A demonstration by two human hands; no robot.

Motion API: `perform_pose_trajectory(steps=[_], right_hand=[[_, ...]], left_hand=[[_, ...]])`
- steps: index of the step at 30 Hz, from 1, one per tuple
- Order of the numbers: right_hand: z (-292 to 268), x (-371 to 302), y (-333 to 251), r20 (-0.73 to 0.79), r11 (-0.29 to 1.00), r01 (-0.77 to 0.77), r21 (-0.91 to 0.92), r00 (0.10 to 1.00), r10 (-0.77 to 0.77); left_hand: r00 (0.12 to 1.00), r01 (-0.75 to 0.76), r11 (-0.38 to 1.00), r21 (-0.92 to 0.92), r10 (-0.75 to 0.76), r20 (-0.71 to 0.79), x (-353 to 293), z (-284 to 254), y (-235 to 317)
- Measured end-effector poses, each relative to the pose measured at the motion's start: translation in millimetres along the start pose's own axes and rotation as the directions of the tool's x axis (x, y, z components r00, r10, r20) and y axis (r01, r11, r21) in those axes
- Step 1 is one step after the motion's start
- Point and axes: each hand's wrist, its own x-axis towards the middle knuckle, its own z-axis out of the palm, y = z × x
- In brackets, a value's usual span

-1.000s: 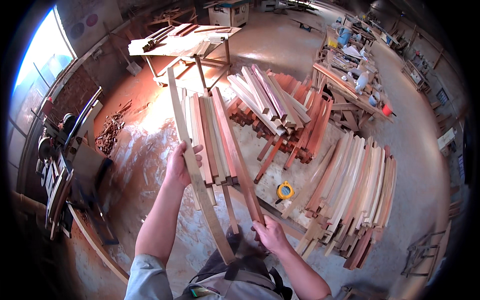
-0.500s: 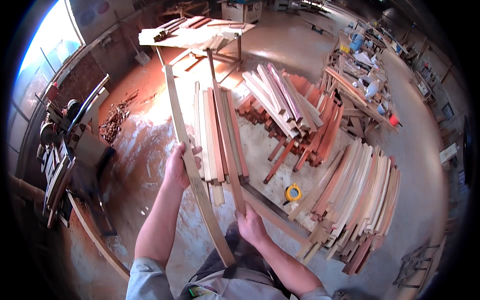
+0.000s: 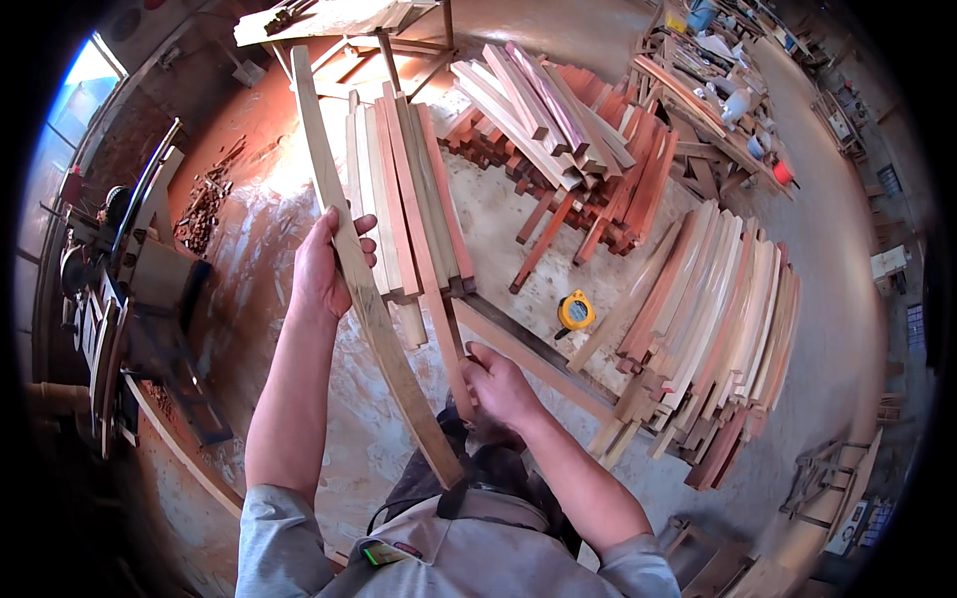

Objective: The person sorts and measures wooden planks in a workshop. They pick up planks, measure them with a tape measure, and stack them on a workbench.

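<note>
My left hand point(image 3: 325, 267) is wrapped around a long pale wooden strip point(image 3: 361, 289), which slants from the upper left down to my waist. Lower and to the right, my right hand point(image 3: 503, 387) grips a reddish wooden strip point(image 3: 433, 289) near its lower end. That strip reaches away over a stack of wooden strips point(image 3: 373, 199) in front of me; whether it rests on them I cannot tell. The fingers of my right hand are partly hidden.
Right of the stack, a yellow tape measure point(image 3: 575, 312) lies on a pale board. Beyond it is a heap of reddish strips point(image 3: 638, 204), and a large pile of strips point(image 3: 713, 339) sits at right. A machine point(image 3: 120, 264) stands left, a wooden table point(image 3: 339, 22) at the back.
My view has tilted downward, so the scene sits higher in the picture. Both hands keep their strips; the reddish one now shows its lower end below my right hand.
</note>
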Motion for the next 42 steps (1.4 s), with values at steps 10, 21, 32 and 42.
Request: perform_pose_trajectory(steps=[10,21,32,42], right_hand=[[-21,-63,-100,0.045,0.929,0.145,-0.341,0.989,-0.138],[-85,-103,-58,-0.240,0.994,-0.110,0.016,0.964,0.110],[-100,-114,-46,-0.171,0.923,-0.222,0.315,0.943,0.285],[-117,-117,-48,-0.160,0.842,-0.103,0.530,0.963,0.219]], left_hand=[[0.989,-0.111,0.985,0.129,0.122,-0.078,-17,76,-46],[0.951,-0.301,0.387,0.872,0.194,0.242,-114,11,-94],[0.986,0.169,0.905,0.391,-0.158,-0.061,-109,-3,-170],[0.982,-0.142,0.854,0.500,0.058,0.179,-150,13,-168]])
